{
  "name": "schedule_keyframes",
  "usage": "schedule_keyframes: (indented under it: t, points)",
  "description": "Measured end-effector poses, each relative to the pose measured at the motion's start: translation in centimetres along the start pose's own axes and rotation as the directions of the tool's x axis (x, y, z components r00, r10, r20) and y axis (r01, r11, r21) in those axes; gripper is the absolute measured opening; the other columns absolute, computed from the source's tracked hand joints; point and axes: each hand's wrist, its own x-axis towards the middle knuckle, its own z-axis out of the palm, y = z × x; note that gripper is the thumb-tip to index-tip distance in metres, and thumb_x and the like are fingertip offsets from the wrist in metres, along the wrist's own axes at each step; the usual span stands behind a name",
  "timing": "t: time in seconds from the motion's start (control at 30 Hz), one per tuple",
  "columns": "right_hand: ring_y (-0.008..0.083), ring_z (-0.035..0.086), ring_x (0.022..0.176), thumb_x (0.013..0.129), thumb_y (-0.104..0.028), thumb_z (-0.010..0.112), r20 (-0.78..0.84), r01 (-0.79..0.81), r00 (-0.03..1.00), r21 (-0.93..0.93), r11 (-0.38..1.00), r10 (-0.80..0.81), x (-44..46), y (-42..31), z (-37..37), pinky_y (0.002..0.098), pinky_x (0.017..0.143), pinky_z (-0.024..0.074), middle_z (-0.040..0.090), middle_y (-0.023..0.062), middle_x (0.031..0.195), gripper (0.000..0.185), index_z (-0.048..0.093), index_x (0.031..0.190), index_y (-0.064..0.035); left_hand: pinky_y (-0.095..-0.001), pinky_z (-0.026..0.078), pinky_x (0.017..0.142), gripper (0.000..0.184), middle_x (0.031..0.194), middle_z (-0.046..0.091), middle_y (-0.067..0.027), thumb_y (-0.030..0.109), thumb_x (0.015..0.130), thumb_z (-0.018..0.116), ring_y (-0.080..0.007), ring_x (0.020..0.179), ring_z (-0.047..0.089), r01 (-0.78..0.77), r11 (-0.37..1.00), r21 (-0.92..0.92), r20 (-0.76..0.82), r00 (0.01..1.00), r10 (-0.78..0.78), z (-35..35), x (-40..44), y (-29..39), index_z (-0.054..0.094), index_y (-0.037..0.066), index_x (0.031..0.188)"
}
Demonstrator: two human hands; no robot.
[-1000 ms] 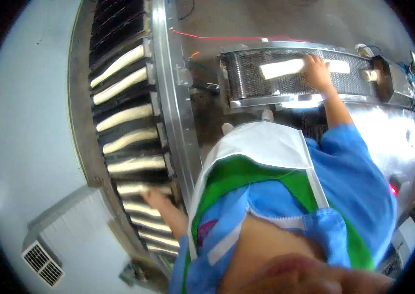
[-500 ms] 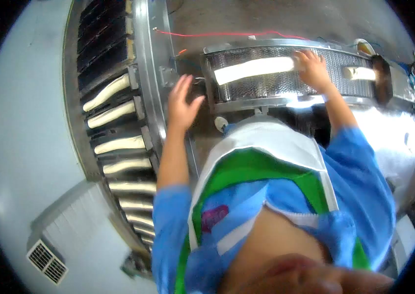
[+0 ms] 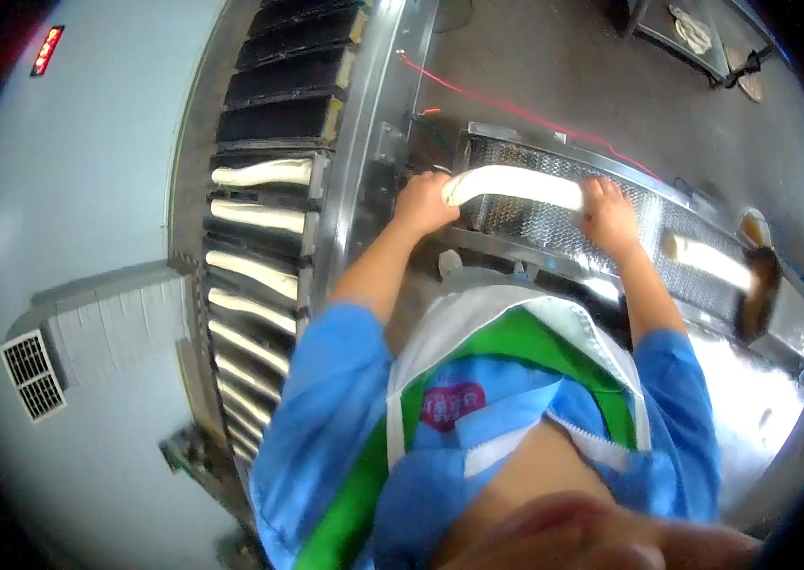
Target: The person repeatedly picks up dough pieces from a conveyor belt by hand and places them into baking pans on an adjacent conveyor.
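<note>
White dough [image 3: 521, 186] is clamped in the grip of left hand [image 3: 428, 202] and right hand [image 3: 609, 218], badge [image 3: 452, 407] lettering unreadable.

left grip [image 3: 428, 202] and right grip [image 3: 609, 217] hold a long pale roll [image 3: 520, 186].

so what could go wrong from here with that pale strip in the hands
The pale strip is held near its ends by the left hand and right hand, with no hand on its middle, so it might sag or stretch. Another strip lies on the mesh belt; if the belt is running, it could arrive before the hands are free.
</note>
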Motion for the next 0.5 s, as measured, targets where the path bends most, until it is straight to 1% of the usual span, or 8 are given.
schedule_keyframes:
  t: [0.13,0.2,0.23,0.3,0.33,0.4,0.47,0.5]
  points:
    - [0.0294,0.053,0.095,0.062,-0.012,0.063,0.045,0.056,0.997,0.035,0.998,-0.058,4.5,-0.2,-0.9,0.0409,0.079,0.0437,0.054,0.0107,0.099,0.045,0.05,0.105,-0.0099,-0.0386,0.045,0.078,0.037,0.091,0.058,-0.0121,0.024,0.058,0.067,-0.0286,0.091,0.054,0.07,0.993,-0.1,0.037,0.997,-0.066,-3.3,1.1,-0.5,0.061,0.01,0.092]
    - [0.0311,0.056,0.092,0.063,-0.015,0.065,0.137,-0.067,0.99,0.229,0.971,0.035,5.9,-1.1,0.1,0.0399,0.077,0.0457,0.056,0.0123,0.1,0.045,0.05,0.105,-0.0079,-0.0387,0.046,0.076,0.036,0.088,0.059,-0.0127,0.023,0.058,0.067,-0.0308,0.087,0.056,-0.096,0.992,-0.077,0.016,0.995,0.097,-4.5,1.3,-2.2,0.062,0.009,0.091]
    - [0.0326,0.057,0.091,0.064,-0.017,0.066,0.172,-0.078,0.985,0.26,0.963,0.033,6.8,-1.9,-0.4,0.0382,0.076,0.0469,0.057,0.0137,0.103,0.044,0.052,0.104,-0.0059,-0.0387,0.046,0.076,0.036,0.088,0.059,-0.0127,0.023,0.058,0.067,-0.0308,0.087,0.056,-0.09,0.992,-0.084,0.013,0.996,0.091,-5.3,1.5,-2.8,0.062,0.009,0.091]
    - [0.0318,0.057,0.091,0.063,-0.014,0.066,0.212,-0.073,0.977,0.32,0.944,0.004,8.7,-2.7,0.4,0.0372,0.077,0.0469,0.057,0.0138,0.103,0.043,0.053,0.103,-0.0056,-0.0383,0.045,0.075,0.035,0.087,0.058,-0.0099,0.02,0.059,0.065,-0.0294,0.085,0.055,-0.185,0.97,0.159,0.012,0.983,0.185,-7.1,2.2,-4.3,0.062,0.013,0.093]
    - [0.031,0.058,0.091,0.062,-0.012,0.066,0.255,-0.079,0.967,0.382,0.921,-0.023,9.7,-3.3,0.8,0.0362,0.077,0.047,0.058,0.0139,0.103,0.042,0.054,0.102,-0.0053,-0.0383,0.045,0.075,0.035,0.087,0.058,-0.0099,0.02,0.059,0.065,-0.0294,0.085,0.055,-0.176,0.973,0.152,0.0,0.984,0.178,-8.1,2.6,-5.7,0.062,0.013,0.093]
    - [0.0297,0.059,0.09,0.062,-0.01,0.066,0.264,-0.035,0.959,0.465,0.885,-0.101,11.4,-6.1,1.1,0.0353,0.077,0.047,0.058,0.0137,0.103,0.042,0.055,0.102,-0.005,-0.0387,0.045,0.075,0.035,0.086,0.058,-0.0074,0.018,0.06,0.064,-0.0272,0.086,0.054,-0.307,0.906,0.291,-0.153,0.92,0.361,-10.3,2.9,-9.5,0.062,0.016,0.095]
    - [0.0283,0.059,0.09,0.061,-0.008,0.067,0.268,0.003,0.947,0.547,0.837,-0.178,13.1,-10.0,1.2,0.0344,0.077,0.0471,0.058,0.0135,0.102,0.043,0.055,0.102,-0.0047,-0.0391,0.041,0.073,0.026,0.088,0.058,-0.004,0.014,0.064,0.061,-0.0253,0.088,0.053,-0.182,0.897,0.404,-0.219,0.933,0.287,-14.0,2.0,-11.9,0.063,0.017,0.09]
    - [0.0251,0.059,0.089,0.06,-0.005,0.064,0.114,0.175,0.948,0.595,0.784,-0.297,14.5,-12.0,1.2,0.0332,0.077,0.0468,0.059,0.0122,0.101,0.044,0.054,0.103,-0.0038,-0.0392,0.041,0.075,0.027,0.09,0.058,-0.0037,0.012,0.066,0.06,-0.025,0.09,0.053,-0.119,0.897,0.425,-0.282,0.924,0.256,-15.9,1.7,-13.5,0.063,0.017,0.092]
